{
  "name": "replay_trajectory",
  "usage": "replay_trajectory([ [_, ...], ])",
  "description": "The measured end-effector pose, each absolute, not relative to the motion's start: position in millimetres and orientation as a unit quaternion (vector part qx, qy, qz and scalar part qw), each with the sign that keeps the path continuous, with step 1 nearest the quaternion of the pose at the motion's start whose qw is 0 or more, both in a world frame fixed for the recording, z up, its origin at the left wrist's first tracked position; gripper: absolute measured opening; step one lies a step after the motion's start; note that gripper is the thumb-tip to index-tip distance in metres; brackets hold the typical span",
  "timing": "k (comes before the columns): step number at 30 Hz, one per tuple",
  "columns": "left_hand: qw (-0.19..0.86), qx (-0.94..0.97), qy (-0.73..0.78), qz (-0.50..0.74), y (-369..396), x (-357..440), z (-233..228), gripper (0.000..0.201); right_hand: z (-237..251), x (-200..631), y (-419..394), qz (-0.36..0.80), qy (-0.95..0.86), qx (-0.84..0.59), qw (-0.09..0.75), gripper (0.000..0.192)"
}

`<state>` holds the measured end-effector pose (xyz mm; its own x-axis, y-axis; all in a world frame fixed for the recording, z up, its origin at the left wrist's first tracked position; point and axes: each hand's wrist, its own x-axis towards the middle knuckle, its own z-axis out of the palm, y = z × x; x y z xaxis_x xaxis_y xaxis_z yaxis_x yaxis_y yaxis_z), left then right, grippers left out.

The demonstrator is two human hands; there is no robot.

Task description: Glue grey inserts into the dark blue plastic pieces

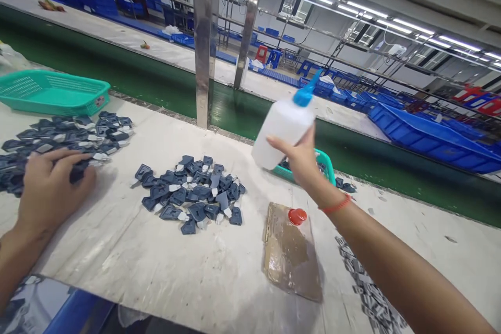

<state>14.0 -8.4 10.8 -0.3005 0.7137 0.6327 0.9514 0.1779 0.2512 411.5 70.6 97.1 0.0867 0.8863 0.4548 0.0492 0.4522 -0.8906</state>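
My right hand (pixel 303 159) is wrapped round a white squeeze bottle (pixel 279 128) with a blue nozzle cap (pixel 307 91), tilted and held above the table. On the left, my left hand (pixel 57 182) rests over a heap of dark grey plastic parts with white tips (pixel 66 133). Its fingers are bent and apart, with the thumb away from them; the parts under the palm are hidden. Between my hands lies a second pile of the same dark parts (pixel 195 190). Below the bottle is a brown cardboard piece (pixel 289 255), wet-looking, with a red cap (pixel 297 216) on it.
A green basket (pixel 55 91) stands at the back left; another green basket (pixel 329 167), partly hidden, holds parts behind my right hand. Small grey pieces (pixel 368 282) lie under my right forearm. A metal post (pixel 203 47) rises at the table's far edge, beside a green conveyor belt (pixel 230 107).
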Motion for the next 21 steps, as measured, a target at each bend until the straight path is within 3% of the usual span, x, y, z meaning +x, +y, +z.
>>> replay_trajectory([
  [4,0.132,-0.590,-0.694,-0.391,-23.2,40.7,23.8,0.033,55.7,374.9,112.8,0.355,-0.580,-0.404,0.612,0.081],
  [8,-0.017,-0.640,-0.657,-0.397,-16.4,65.9,25.9,0.034,31.9,358.0,128.5,0.362,-0.578,-0.426,0.595,0.081],
  [13,-0.146,-0.667,-0.628,-0.374,22.7,90.7,23.2,0.033,25.4,363.5,129.0,0.360,-0.593,-0.480,0.537,0.054],
  [16,-0.194,-0.683,-0.608,-0.354,42.4,101.1,25.0,0.030,21.2,365.8,108.3,0.359,-0.600,-0.536,0.473,0.047],
  [21,-0.253,-0.719,-0.561,-0.323,50.6,115.3,27.2,0.027,16.9,360.2,36.7,0.381,-0.648,-0.572,0.330,0.069],
])
